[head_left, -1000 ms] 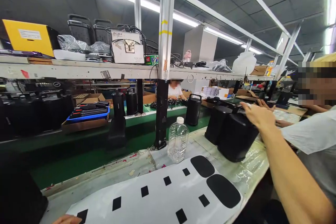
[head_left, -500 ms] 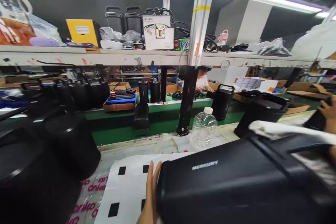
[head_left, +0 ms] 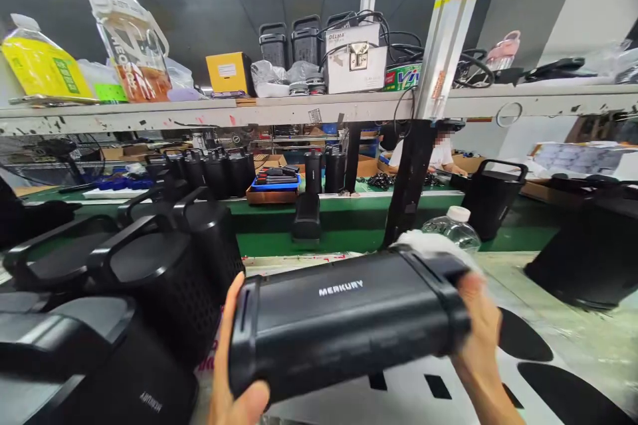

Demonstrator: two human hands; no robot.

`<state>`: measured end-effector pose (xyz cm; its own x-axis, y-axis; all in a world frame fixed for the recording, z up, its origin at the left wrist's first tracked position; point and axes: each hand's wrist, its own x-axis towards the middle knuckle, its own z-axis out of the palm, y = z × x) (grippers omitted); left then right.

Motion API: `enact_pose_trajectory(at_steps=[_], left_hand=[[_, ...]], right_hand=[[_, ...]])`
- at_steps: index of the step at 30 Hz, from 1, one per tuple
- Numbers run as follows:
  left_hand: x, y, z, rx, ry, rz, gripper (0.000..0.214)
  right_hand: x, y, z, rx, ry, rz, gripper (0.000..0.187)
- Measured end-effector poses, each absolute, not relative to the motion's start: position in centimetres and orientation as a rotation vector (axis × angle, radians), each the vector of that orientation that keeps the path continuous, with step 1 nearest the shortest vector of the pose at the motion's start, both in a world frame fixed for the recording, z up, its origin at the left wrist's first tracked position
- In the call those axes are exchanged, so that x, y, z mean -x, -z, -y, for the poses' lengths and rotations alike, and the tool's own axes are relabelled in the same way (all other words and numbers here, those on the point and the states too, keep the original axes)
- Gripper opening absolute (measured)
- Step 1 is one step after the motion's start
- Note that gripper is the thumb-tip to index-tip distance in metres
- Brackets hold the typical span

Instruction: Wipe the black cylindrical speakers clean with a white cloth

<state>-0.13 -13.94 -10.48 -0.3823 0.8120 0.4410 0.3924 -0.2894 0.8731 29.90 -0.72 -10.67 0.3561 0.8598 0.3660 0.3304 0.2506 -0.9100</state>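
Observation:
A black portable speaker [head_left: 349,319] marked MERKURY is held on its side between my two hands, above the work surface. My left hand [head_left: 234,358] wraps round its left end, thumb at the lower front. At the other end, my right hand [head_left: 476,325] grips near the handle, slightly blurred. White cloth-like material [head_left: 433,246] shows behind the speaker near my right hand; whether a finger pins it I cannot tell. Below lies a white sheet [head_left: 409,405] with black square patches and larger black rounded pieces [head_left: 526,335].
Several black speakers with handles [head_left: 144,259] crowd the left side. Another speaker [head_left: 493,199] and a clear bottle [head_left: 456,229] stand beyond my right hand. A post [head_left: 409,179] rises behind the green conveyor [head_left: 349,222]. An overhead shelf [head_left: 279,109] spans the view. A person [head_left: 443,156] sits across.
The speaker has moved left and is turned more squarely across my view, with both hands now visible on it. The view has swung left, showing more of the speakers there.

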Motion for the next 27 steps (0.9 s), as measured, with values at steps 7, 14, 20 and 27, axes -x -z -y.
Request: enact_pose_trajectory(at_steps=[7, 14, 20, 27], left_hand=[[-2.9, 8.1, 13.9, -1.474, -1.655, -1.672, 0.098], [-6.2, 5.9, 14.1, -1.66, -1.53, -1.911, 0.122], [-4.6, 7.1, 13.6, -1.88, -1.398, -1.796, 0.13], [-0.1, 15.9, 12.8, -1.723, -1.432, -1.628, 0.11]], right_hand=[[-28.1, 14.2, -1.0, 1.441, -1.001, 1.204, 0.083], [-30.2, 15.9, -1.4, 1.584, -0.94, 1.268, 0.075], [-31.8, 14.4, 0.6, 1.827, -0.573, 1.113, 0.051], [-28.8, 14.9, 3.5, 1.661, -0.18, 1.397, 0.062]])
